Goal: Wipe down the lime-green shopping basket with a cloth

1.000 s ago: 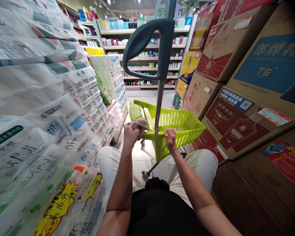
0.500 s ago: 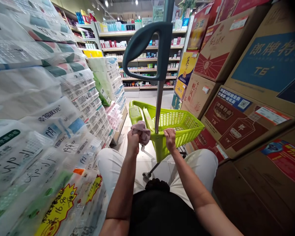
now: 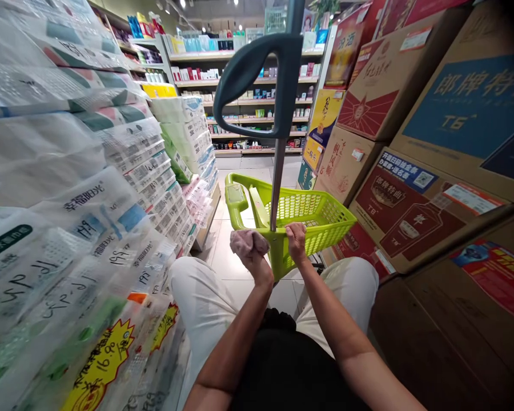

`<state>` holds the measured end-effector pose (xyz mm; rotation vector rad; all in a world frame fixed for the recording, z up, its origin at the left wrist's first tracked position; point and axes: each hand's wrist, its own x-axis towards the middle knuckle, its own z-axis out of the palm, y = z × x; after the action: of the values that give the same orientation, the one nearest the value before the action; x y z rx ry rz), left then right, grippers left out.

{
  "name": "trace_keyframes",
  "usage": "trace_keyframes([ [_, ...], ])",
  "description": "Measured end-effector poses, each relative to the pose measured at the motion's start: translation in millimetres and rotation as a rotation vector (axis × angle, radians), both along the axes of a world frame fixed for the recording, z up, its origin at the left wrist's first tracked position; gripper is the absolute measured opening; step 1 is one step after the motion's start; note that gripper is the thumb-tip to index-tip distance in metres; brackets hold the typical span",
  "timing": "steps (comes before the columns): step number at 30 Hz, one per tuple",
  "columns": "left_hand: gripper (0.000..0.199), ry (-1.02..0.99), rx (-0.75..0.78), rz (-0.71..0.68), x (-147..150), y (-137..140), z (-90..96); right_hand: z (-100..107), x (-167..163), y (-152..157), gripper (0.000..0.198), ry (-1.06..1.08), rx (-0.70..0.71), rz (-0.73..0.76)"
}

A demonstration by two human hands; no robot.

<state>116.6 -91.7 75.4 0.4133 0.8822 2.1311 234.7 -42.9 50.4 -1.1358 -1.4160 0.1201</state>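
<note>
A crumpled greyish-pink cloth is bunched in my left hand, which is closed around it. The cloth lies against the near left edge of a lime-green shopping basket. My right hand grips the basket's near rim, just right of a metal pole. That pole rises from the basket to a dark blue-grey loop handle. A second, green handle sticks out at the basket's left side. Through the lattice walls the basket's inside shows partly.
Stacked packs of tissue paper with price tags line the left. Cardboard cartons are piled high on the right. Beyond the basket, a tiled floor runs to shelves of small boxed goods.
My left hand, with the cloth in it, has moved down and right, from beside the green handle to the basket's near edge. My right hand keeps its grip on the rim.
</note>
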Motion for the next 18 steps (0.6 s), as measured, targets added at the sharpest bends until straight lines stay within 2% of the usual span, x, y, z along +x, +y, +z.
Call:
trace_keyframes([
  [4,0.026,-0.032,0.023,-0.045,20.4,2.2,-14.9,-2.9,2.5,2.6,0.034,0.002,0.001,-0.004],
  [7,0.039,0.112,0.108,-0.187,26.0,3.4,-26.3,-3.9,2.9,5.3,0.034,0.005,-0.003,-0.005],
  [10,0.045,0.212,0.128,-0.252,26.0,-1.1,-37.4,-3.6,5.7,6.7,0.033,0.004,-0.011,0.022],
  [15,0.051,0.230,0.145,-0.378,20.8,-11.9,-56.9,-1.9,10.2,6.4,0.033,0.001,-0.026,0.038],
  [18,0.055,0.200,0.073,-0.426,23.2,-15.9,-64.0,-1.9,10.1,5.8,0.034,0.015,-0.012,0.041],
])
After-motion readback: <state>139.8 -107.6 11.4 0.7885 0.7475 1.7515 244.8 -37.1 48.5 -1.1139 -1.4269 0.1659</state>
